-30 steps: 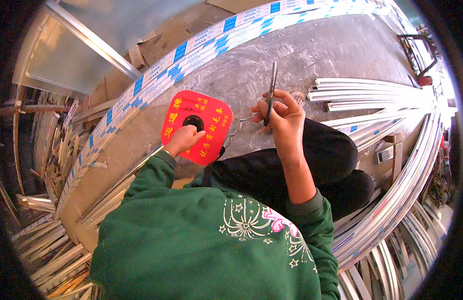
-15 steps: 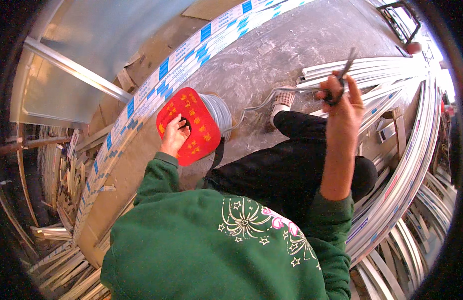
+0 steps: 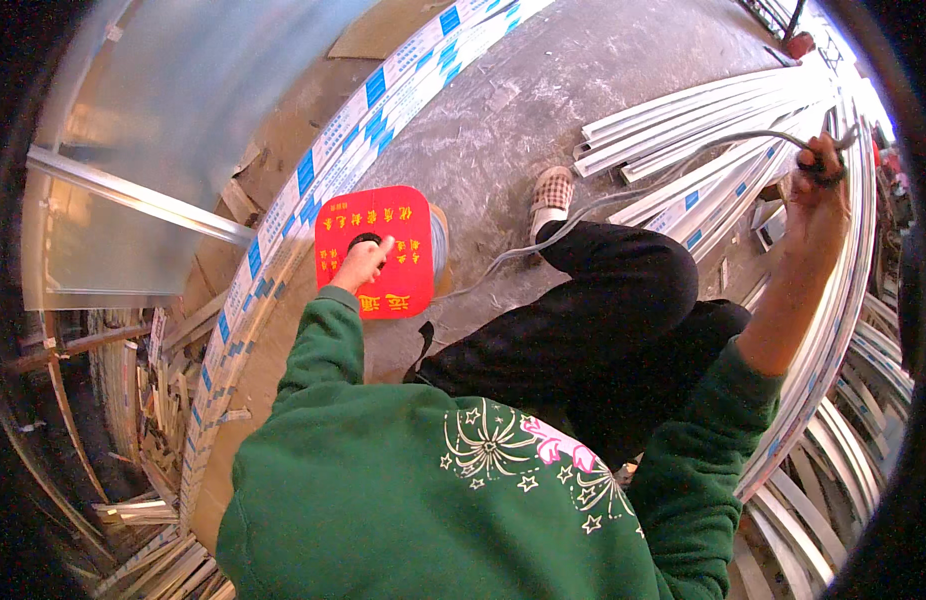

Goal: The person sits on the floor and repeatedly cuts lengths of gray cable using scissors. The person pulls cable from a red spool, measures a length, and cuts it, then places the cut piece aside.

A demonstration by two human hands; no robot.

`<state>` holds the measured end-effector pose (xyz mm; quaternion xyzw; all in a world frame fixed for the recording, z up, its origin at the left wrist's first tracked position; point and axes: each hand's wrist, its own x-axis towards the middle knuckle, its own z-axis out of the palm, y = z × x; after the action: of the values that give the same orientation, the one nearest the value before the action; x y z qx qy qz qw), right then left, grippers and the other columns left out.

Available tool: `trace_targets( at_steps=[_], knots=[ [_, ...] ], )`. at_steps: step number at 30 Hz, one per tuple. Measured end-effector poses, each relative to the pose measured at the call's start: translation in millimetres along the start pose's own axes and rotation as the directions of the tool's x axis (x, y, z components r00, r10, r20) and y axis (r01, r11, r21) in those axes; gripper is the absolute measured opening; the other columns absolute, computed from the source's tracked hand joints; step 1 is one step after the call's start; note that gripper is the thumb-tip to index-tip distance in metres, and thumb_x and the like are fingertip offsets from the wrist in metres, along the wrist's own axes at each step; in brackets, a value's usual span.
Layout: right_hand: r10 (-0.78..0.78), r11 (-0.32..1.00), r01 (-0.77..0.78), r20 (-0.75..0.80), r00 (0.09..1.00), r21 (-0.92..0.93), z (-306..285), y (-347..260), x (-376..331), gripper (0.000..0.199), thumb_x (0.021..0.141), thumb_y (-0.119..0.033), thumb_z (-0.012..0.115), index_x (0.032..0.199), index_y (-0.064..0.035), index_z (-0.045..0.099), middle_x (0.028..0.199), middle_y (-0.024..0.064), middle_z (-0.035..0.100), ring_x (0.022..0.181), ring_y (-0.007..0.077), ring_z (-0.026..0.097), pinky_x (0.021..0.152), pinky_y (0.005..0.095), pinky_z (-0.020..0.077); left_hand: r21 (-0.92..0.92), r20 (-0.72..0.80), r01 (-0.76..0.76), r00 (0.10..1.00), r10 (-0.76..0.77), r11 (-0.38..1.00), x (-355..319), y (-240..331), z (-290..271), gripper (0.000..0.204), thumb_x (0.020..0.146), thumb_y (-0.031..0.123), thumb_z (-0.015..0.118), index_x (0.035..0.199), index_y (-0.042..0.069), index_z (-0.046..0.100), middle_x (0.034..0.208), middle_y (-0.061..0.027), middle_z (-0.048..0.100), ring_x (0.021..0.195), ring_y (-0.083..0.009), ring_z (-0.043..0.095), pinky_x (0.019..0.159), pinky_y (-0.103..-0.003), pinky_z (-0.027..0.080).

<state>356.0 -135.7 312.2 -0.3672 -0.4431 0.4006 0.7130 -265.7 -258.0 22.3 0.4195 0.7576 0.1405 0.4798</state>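
The left hand (image 3: 361,264) rests on the red spool (image 3: 375,250), a round reel whose flat red face with yellow characters is turned up toward the camera. The fingers (image 3: 379,248) are bent and lie across the face at its dark centre hole, pressing on the spool rather than wrapped round it; whether a fingertip goes into the hole cannot be told. The spool stands on the grey concrete floor (image 3: 543,90), just left of the person's knee, and a grey winding shows at its right edge.

From that edge a grey wire (image 3: 583,212) runs out over the floor, passes just beside the checked shoe (image 3: 552,190), and rises in a long curve to the upper right. There the right hand (image 3: 815,185) is lifted at arm's length, well apart from the spool, fingers clenched round a dark tool (image 3: 833,160) that meets the wire's far end. The tool's shape is too small to tell, and so is whether the wire touches the fingers themselves.

White metal strips (image 3: 703,120) lie in a bundle on the floor below the raised hand, and more curve along the right rim. A long blue-and-white strip (image 3: 313,170) runs past the spool's left side.
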Motion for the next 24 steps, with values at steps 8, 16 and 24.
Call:
trace_targets(
  at_steps=[8,16,24],
  knots=[
    [0.007,1.0,-0.006,-0.121,0.993,0.006,9.4,6.4,-6.8,0.027,0.094,-0.01,0.062,0.115,0.007,0.064,0.106,0.0166,0.069,0.088,0.0202,0.067,0.062,0.0218,0.0485,-0.939,0.123,0.199,0.956,-0.265,0.281,-10.3,14.1,-2.3,0.032,0.089,0.037,0.071,0.083,0.009,0.058,0.083,-0.0021,0.059,0.068,-0.0157,0.059,0.069,-0.033,0.054],
    [-0.076,0.997,0.069,-0.226,0.971,-0.038,1.9,3.6,-5.8,0.029,0.096,-0.012,0.058,0.116,0.0087,0.062,0.11,0.0201,0.068,0.088,0.0214,0.066,0.061,0.0218,0.0471,-0.978,0.067,0.093,0.988,-0.14,0.188,13.1,27.9,18.0,0.028,0.092,0.032,0.067,0.091,0.006,0.058,0.089,-0.0094,0.062,0.072,-0.0208,0.061,0.065,-0.033,0.053],
    [-0.097,0.995,0.095,-0.253,0.963,-0.02,-25.2,-4.1,-2.0,0.031,0.099,-0.013,0.052,0.119,0.0088,0.061,0.114,0.0198,0.067,0.092,0.0227,0.065,0.063,0.0234,0.0475,0.041,0.066,-0.08,0.995,0.078,0.996,22.2,31.6,29.1,0.052,0.092,0.054,0.059,0.075,0.005,0.061,0.063,-0.0039,0.06,0.053,-0.0126,0.058,0.051,-0.03,0.047]
  ],
)
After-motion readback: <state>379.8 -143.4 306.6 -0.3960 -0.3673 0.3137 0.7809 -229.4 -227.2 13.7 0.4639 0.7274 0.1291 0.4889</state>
